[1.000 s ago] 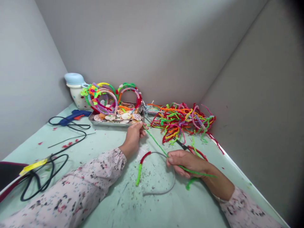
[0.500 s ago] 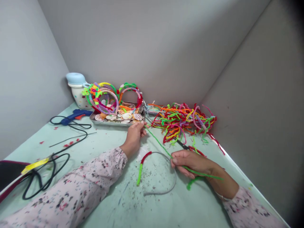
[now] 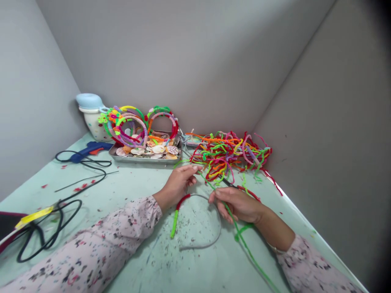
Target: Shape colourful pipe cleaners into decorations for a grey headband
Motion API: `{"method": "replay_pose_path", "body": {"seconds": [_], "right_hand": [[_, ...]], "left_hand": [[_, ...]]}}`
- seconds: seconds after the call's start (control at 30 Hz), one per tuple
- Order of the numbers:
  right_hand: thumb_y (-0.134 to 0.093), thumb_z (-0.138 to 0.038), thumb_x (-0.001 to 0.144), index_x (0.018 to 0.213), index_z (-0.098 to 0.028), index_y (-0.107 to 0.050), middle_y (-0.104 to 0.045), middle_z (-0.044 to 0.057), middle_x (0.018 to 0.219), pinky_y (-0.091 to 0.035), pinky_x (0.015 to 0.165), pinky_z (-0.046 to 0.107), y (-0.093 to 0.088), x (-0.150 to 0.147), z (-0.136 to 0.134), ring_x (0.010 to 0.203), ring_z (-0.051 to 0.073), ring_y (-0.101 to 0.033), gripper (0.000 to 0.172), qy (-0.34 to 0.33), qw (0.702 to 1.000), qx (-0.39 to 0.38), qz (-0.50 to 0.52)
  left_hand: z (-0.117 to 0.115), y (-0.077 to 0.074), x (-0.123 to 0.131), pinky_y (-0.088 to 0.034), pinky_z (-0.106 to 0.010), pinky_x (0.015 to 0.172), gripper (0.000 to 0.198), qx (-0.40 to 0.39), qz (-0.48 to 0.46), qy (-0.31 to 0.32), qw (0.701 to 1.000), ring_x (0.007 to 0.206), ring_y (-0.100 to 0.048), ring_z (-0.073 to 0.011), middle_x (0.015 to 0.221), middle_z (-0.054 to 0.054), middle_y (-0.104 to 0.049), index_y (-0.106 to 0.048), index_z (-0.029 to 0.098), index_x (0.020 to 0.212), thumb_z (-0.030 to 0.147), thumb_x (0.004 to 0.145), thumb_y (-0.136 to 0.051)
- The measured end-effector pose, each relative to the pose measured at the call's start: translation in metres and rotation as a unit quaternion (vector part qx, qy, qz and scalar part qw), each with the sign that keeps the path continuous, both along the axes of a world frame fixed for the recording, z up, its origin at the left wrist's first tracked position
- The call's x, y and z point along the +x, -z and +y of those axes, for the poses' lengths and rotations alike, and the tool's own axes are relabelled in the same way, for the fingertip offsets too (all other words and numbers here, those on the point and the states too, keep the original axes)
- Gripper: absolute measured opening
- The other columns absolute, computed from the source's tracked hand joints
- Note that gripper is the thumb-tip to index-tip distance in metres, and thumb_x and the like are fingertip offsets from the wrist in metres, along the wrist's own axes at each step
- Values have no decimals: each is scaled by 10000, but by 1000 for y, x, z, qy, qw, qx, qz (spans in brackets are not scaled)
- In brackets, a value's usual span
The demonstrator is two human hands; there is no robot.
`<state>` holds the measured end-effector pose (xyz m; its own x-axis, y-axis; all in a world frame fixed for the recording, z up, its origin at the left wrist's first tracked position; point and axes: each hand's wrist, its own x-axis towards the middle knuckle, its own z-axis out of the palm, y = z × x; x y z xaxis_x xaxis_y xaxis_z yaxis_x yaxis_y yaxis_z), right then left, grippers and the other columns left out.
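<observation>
A long green pipe cleaner [image 3: 253,256] runs between my two hands and trails down toward the table's front. Its upper end is pinched between the thumb and fingers of my left hand [image 3: 180,182]. My right hand [image 3: 240,203] has its thumb and fingers closed around the strand lower down. Beneath them lies a grey headband hoop [image 3: 218,228], its upper left end wrapped in red and bright green [image 3: 174,224]. Another curled green piece [image 3: 244,230] rests by my right wrist.
Behind are a metal tray [image 3: 146,161] of shells, finished colourful headbands [image 3: 143,126], a tangled pile of pipe cleaners [image 3: 232,152] and red-handled scissors [image 3: 249,192]. At left are a blue glue gun [image 3: 88,151], black cable [image 3: 105,174] and a white cup [image 3: 94,124] with a blue lid.
My right hand has slid up along the green pipe cleaner, closer to my left hand. Its loose tail now hangs toward the front edge. The view has shifted slightly right.
</observation>
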<state>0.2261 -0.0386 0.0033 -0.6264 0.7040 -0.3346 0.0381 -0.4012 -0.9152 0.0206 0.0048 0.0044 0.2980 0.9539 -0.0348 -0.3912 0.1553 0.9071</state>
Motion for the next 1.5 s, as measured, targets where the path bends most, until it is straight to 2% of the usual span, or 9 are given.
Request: {"method": "replay_pose_path", "body": {"seconds": [0.1, 0.43, 0.57, 0.7, 0.9, 1.1, 1.5], "right_hand": [[-514, -477, 874, 877, -115, -607, -599, -21, 457, -372, 318, 159, 1, 0, 0, 300, 76, -483, 374, 13, 1000, 4, -8], [-554, -492, 833, 798, -104, -628, -547, -32, 388, -326, 311, 179, -2, -2, -3, 270, 72, -414, 397, 15, 999, 20, -44], [-539, -477, 846, 800, -104, -630, -557, -28, 395, -323, 307, 177, -1, 0, -3, 273, 75, -425, 387, 3, 999, 20, -46], [-539, -478, 847, 799, -103, -632, -562, -26, 401, -326, 298, 174, 1, 0, -2, 269, 77, -438, 389, 14, 999, 16, -39], [-542, -465, 852, 813, -107, -631, -567, -27, 403, -331, 294, 166, 2, 1, -1, 265, 77, -444, 371, 34, 999, 4, -21], [-550, -454, 852, 797, -106, -635, -577, -19, 406, -336, 288, 166, 6, 4, 1, 256, 83, -451, 362, 31, 999, -12, -2], [-534, -436, 854, 752, -96, -637, -576, -1, 391, -331, 273, 170, 9, 6, 2, 252, 95, -458, 370, 24, 999, -26, 10]], "left_hand": [[1, -1, -1, -392, -162, 490, 240, -8, -3, -21, 1000, 527, -492, -35, 876, -38, -629, -704, 116, 893, 300, 738, -689], [4, 2, -1, -379, -148, 455, 108, -41, -33, -43, 998, 504, -489, -37, 755, -27, -614, -661, 102, 745, 209, 745, -646], [8, 2, -2, -364, -147, 427, 97, -64, -38, -56, 996, 469, -468, -33, 709, -24, -596, -645, 94, 712, 157, 762, -592], [10, 2, -6, -402, -159, 460, 125, -56, -36, -20, 998, 502, -510, -45, 751, -37, -602, -664, 81, 799, 182, 789, -590], [11, 6, -6, -417, -156, 477, 158, -60, -56, -25, 996, 516, -534, -54, 701, -20, -579, -647, 99, 891, 227, 819, -587], [11, 7, -5, -400, -143, 455, 123, -60, -66, -46, 995, 497, -517, -45, 677, -6, -585, -610, 112, 832, 205, 768, -658], [11, 4, -2, -367, -129, 423, 186, -71, -52, -51, 995, 464, -468, -30, 619, 16, -552, -572, 118, 752, 267, 758, -684]]}}
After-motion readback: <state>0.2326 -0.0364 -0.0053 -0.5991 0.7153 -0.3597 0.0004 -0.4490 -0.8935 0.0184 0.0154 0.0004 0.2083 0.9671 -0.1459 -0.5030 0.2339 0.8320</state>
